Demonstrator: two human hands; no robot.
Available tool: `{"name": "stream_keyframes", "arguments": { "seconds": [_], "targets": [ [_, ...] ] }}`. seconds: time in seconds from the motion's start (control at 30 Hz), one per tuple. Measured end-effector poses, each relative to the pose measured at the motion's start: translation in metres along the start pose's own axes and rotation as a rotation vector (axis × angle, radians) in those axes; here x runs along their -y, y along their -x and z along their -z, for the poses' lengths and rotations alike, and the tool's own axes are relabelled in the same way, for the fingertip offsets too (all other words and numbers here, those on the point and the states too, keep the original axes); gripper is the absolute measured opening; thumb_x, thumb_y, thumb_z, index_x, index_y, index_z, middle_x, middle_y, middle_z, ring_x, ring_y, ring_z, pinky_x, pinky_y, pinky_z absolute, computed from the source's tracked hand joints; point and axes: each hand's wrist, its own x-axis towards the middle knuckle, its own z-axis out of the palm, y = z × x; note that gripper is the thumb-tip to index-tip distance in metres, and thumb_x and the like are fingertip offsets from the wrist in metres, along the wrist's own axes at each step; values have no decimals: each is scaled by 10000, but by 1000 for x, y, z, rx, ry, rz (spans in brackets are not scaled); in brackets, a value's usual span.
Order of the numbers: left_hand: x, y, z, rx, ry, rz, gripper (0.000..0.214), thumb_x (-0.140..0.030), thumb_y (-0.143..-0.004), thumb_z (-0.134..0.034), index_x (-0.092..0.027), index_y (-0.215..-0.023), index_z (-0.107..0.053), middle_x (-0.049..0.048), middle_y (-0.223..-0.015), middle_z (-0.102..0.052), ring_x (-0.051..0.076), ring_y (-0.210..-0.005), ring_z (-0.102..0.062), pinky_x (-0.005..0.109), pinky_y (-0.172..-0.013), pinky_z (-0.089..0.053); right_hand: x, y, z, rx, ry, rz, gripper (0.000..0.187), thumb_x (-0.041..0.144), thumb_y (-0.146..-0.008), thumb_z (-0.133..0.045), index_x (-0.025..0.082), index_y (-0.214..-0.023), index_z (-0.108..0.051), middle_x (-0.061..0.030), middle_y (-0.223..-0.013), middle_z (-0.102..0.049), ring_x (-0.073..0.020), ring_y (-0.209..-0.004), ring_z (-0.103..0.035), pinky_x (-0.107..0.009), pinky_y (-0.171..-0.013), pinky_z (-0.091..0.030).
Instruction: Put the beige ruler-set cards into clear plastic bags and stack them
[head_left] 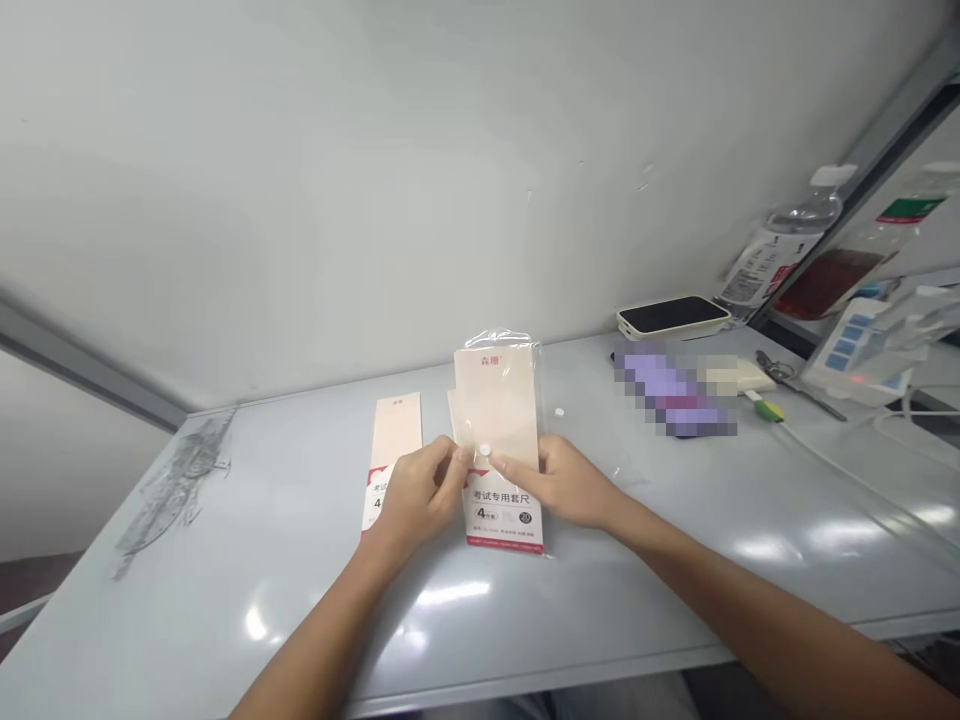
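A clear plastic pouch (498, 405) holds a pale pink card with red Chinese lettering and a red lower edge. My right hand (570, 480) grips its right side, thumb beside a white snap button (485, 451). At the pouch's left edge, near that button, the fingers of my left hand (424, 490) are pinched together. Under my left hand lies a similar pink card (397, 435), partly covered by it. Part of another pale card (451, 405) shows behind the pouch. A small white round piece (559, 412) is on the table just right of the pouch.
Clear rulers and protractors (176, 490) are heaped at the table's left. Toward the right are a phone (673, 317), a blurred purple item (671, 390), keys (776, 366), a white cable (840, 465) and a water bottle (784, 245). A white wall (337, 200) borders the table (292, 560).
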Motion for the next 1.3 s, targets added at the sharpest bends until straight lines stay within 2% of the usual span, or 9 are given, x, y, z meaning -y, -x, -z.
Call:
{"name": "stream_keyframes", "arguments": {
  "seconds": [0.17,0.37,0.5,0.63,0.73,0.87,1.0,1.13,1.3],
  "targets": [
    [0,0,-1,22,29,48,300,-362,-852,-394,-174,-639,-492,-24,-553,-526,75,-471,-406,214,-457,-305,1,1,-1,-18,36,-10,327,428,-821,-463,155,-833,-644,-54,-807,-668,-212,-769,-621,-296,-639,-485],
    [-7,3,-7,66,174,140,328,-409,-858,-370,-181,-633,-440,-33,-527,-453,84,-481,-393,221,-471,-319,5,3,-7,-32,33,31,318,410,-827,-453,176,-901,-654,-40,-767,-663,-199,-739,-612,-281,-619,-479],
    [-13,5,-10,110,340,196,313,-428,-857,-372,-185,-671,-439,-43,-515,-464,82,-462,-428,218,-467,-348,4,4,-9,-33,52,33,292,391,-828,-456,186,-878,-657,-35,-738,-658,-198,-739,-610,-284,-631,-482],
    [-13,2,-5,141,565,223,315,-450,-865,-343,-183,-751,-464,-54,-479,-466,71,-390,-399,210,-414,-342,5,3,-5,1,1,9,315,414,-829,-456,170,-851,-653,-50,-799,-664,-199,-754,-616,-292,-651,-485],
    [-9,-1,-1,118,661,254,248,-422,-824,-457,-187,-749,-432,-86,-427,-397,47,-350,-332,183,-375,-288,7,3,-3,33,-39,23,304,417,-821,-479,172,-887,-647,-51,-855,-667,-201,-794,-619,-299,-682,-487],
    [-5,-4,1,121,735,277,281,-372,-755,-577,-193,-722,-362,-86,-493,-420,28,-375,-340,160,-367,-259,9,4,-3,84,-96,83,300,393,-821,-494,176,-979,-630,-51,-901,-669,-203,-854,-619,-310,-731,-489],
    [-8,-4,0,210,770,305,244,-401,-786,-525,-198,-844,-403,-54,-583,-493,52,-443,-427,162,-389,-299,6,5,-4,104,-121,107,311,371,-820,-504,176,-1039,-608,-55,-927,-668,-202,-881,-617,-318,-752,-491],
    [-12,-3,1,278,747,250,237,-400,-822,-473,-166,-785,-486,-27,-606,-480,68,-513,-456,183,-448,-346,3,5,-5,95,-98,102,284,359,-818,-510,176,-1006,-617,-56,-915,-666,-197,-847,-622,-313,-728,-498],
    [-12,-2,0,257,757,278,275,-428,-801,-492,-157,-753,-502,-19,-594,-480,87,-526,-479,203,-476,-378,4,6,-6,92,-27,107,259,368,-828,-489,173,-924,-630,-52,-864,-666,-200,-817,-622,-302,-686,-497]
  ]
}}
